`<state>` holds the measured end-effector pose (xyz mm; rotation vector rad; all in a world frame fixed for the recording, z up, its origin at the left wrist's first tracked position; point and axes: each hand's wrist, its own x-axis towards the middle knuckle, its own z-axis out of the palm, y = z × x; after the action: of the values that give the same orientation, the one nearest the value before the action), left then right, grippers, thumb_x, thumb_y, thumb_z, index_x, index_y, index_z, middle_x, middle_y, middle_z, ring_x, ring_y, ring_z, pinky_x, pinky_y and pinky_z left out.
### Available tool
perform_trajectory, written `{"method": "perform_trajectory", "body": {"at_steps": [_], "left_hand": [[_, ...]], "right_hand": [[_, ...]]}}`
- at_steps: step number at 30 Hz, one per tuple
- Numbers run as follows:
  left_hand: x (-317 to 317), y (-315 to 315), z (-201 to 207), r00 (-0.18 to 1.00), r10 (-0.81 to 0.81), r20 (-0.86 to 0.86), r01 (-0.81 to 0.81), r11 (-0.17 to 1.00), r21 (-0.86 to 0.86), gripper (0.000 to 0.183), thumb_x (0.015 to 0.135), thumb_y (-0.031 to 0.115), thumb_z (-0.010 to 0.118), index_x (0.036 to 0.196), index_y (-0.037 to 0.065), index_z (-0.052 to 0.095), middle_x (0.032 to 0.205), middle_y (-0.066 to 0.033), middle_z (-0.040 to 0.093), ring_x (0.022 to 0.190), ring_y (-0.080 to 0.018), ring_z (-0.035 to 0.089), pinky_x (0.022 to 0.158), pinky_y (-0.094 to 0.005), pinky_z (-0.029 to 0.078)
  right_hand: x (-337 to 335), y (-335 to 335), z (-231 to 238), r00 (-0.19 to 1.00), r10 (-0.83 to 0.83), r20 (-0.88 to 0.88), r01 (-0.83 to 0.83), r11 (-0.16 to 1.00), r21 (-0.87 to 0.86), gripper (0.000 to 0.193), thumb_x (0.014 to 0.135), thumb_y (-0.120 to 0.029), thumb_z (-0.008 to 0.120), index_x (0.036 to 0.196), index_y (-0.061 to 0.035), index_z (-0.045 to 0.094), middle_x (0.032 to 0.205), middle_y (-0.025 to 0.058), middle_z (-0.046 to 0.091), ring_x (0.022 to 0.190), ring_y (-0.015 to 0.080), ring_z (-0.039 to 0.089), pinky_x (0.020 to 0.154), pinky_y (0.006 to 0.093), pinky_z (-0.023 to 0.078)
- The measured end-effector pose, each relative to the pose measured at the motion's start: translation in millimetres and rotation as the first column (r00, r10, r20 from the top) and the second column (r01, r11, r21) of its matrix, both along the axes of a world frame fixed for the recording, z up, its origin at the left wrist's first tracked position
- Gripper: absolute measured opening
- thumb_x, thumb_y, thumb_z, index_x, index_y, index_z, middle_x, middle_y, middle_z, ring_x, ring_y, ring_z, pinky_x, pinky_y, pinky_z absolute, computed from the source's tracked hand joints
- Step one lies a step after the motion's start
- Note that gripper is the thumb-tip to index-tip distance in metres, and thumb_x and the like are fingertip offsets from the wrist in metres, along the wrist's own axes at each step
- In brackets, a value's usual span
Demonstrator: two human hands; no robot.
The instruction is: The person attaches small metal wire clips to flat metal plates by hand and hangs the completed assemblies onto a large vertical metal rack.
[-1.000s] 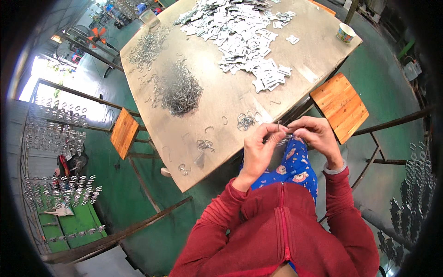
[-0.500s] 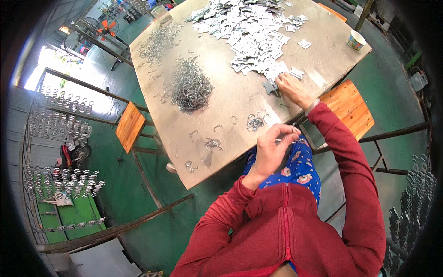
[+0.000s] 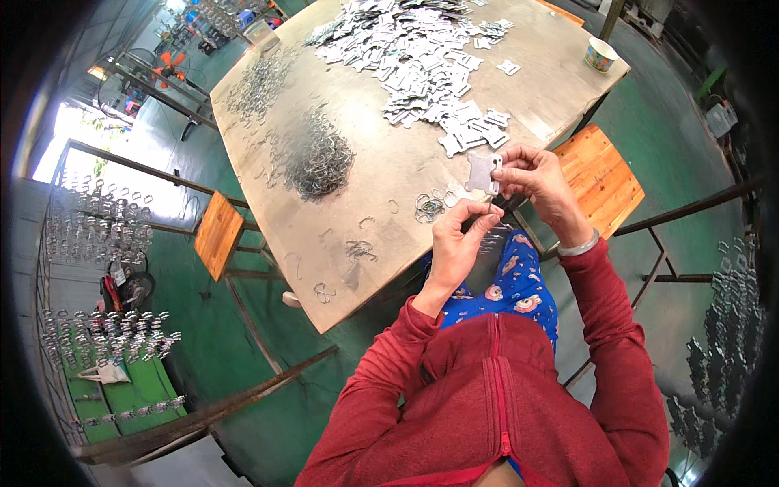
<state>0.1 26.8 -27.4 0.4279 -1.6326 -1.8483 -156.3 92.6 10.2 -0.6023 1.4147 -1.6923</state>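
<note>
My right hand (image 3: 540,183) pinches a flat grey metal plate (image 3: 482,174) with notched edges and slots at one end, holding it up over the table's near edge. Just below and left of it, my left hand (image 3: 462,239) is closed in a pinch, apparently on a thin wire hook that its fingers mostly hide. The fingertips of both hands are close together. Beyond them spreads a large heap of similar metal plates (image 3: 422,77). A small cluster of wire hooks (image 3: 428,208) lies on the table beside my left hand.
On the table (image 3: 389,268) sit a dense pile of wire hooks (image 3: 318,162), scattered hooks (image 3: 260,85) and a paper cup (image 3: 600,55) at the far right. Wooden stools (image 3: 217,235) flank the table. Racks with hanging metal pieces (image 3: 101,211) stand to the left and right.
My right hand has drawn back from the plate heap toward my left hand, lifting a metal plate. My left hand stays pinched near the table's edge. The view has shifted slightly.
</note>
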Motion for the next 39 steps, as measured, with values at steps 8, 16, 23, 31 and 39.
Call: {"method": "perform_trajectory", "body": {"at_steps": [8, 16, 23, 31, 39], "left_hand": [[1.9, -0.2, 5.2, 0.998, 0.058, -0.014, -0.058, 0.997, -0.059, 0.004, 0.079, 0.004, 0.064, 0.081, 0.001, 0.061, 0.083, -0.0055, 0.064, 0.078, -0.0135, 0.059, 0.071, -0.0278, 0.046], [9.0, -8.7, -5.1, 0.961, 0.249, -0.118, -0.250, 0.610, -0.752, 0.015, 0.068, 0.003, 0.069, 0.079, 0.005, 0.059, 0.080, -0.0060, 0.061, 0.079, -0.0247, 0.057, 0.075, -0.0363, 0.042], [46.1, -53.7, -26.0, 0.844, 0.536, 0.020, -0.435, 0.705, -0.560, 0.022, 0.070, 0.013, 0.072, 0.087, 0.002, 0.064, 0.084, -0.0120, 0.063, 0.080, -0.0259, 0.060, 0.076, -0.0352, 0.046], [100.0, -217.8, -91.9, 0.468, 0.817, 0.339, -0.001, 0.383, -0.924, 0.018, 0.079, 0.017, 0.057, 0.079, -0.001, 0.058, 0.081, -0.0207, 0.057, 0.084, -0.0388, 0.055, 0.068, -0.0483, 0.045], [71.7, -221.3, -83.0, 0.516, 0.822, 0.241, 0.077, 0.236, -0.969, 0.018, 0.078, 0.015, 0.055, 0.081, -0.003, 0.059, 0.080, -0.0231, 0.061, 0.076, -0.0365, 0.060, 0.068, -0.0443, 0.048]], "right_hand": [[16.0, 7.8, 15.3, 0.991, 0.009, 0.134, -0.003, 0.999, -0.043, 0.023, 0.074, 0.000, 0.068, 0.094, -0.0010, 0.056, 0.070, 0.0034, 0.060, 0.055, 0.0081, 0.055, 0.048, 0.0191, 0.044], [39.8, 18.7, 6.1, 0.968, -0.170, -0.185, 0.161, 0.985, -0.066, 0.019, 0.073, 0.003, 0.066, 0.090, 0.0021, 0.057, 0.070, 0.0050, 0.060, 0.059, 0.0094, 0.056, 0.054, 0.0205, 0.044], [64.6, 19.7, 5.4, 0.940, -0.222, -0.259, 0.188, 0.971, -0.148, 0.017, 0.074, 0.006, 0.066, 0.088, 0.0009, 0.058, 0.077, 0.0056, 0.063, 0.063, 0.0086, 0.057, 0.057, 0.0206, 0.046], [61.3, 11.9, 15.5, 0.934, -0.217, -0.284, 0.202, 0.976, -0.082, 0.017, 0.074, 0.002, 0.067, 0.089, 0.0018, 0.059, 0.075, 0.0063, 0.064, 0.063, 0.0098, 0.059, 0.057, 0.0210, 0.047], [45.2, 18.0, 11.6, 0.931, -0.286, -0.227, 0.243, 0.949, -0.201, 0.017, 0.075, 0.001, 0.068, 0.089, 0.0019, 0.060, 0.075, 0.0066, 0.064, 0.061, 0.0083, 0.057, 0.055, 0.0197, 0.045]]}}
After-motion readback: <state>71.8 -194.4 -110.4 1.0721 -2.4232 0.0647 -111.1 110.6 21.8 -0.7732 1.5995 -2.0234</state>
